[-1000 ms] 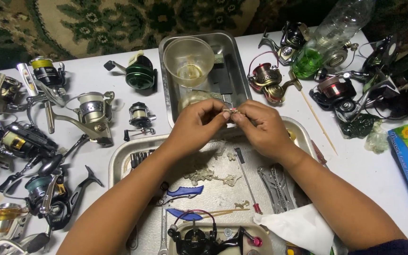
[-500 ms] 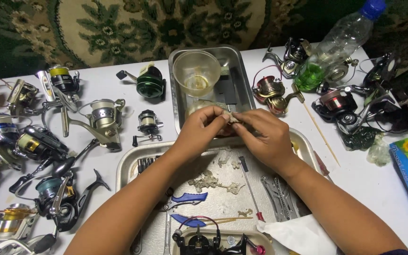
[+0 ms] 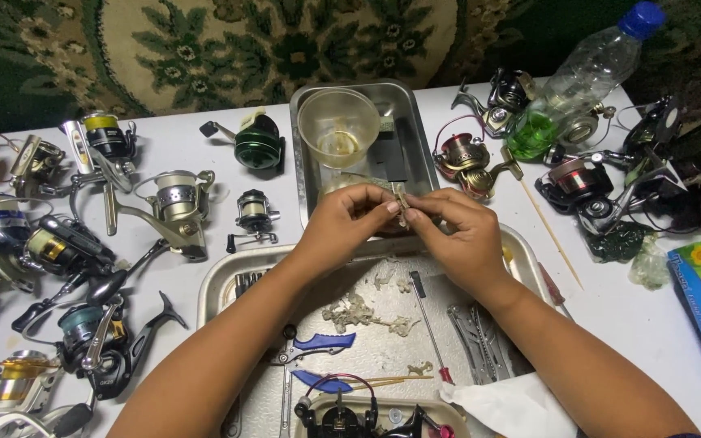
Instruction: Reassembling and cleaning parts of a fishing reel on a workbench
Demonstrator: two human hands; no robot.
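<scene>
Both hands [image 3: 403,223] pinching, perhaps, small part [image 3: 401,203]

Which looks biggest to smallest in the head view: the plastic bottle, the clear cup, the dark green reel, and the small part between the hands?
1. plastic bottle
2. clear cup
3. dark green reel, clearly smaller than the cup
4. small part, by far the smallest

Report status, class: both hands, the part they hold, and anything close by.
Left hand and right hand pinch one small metal part. Held above steel tray. Plastic cup just beyond; nothing blocking.
</scene>
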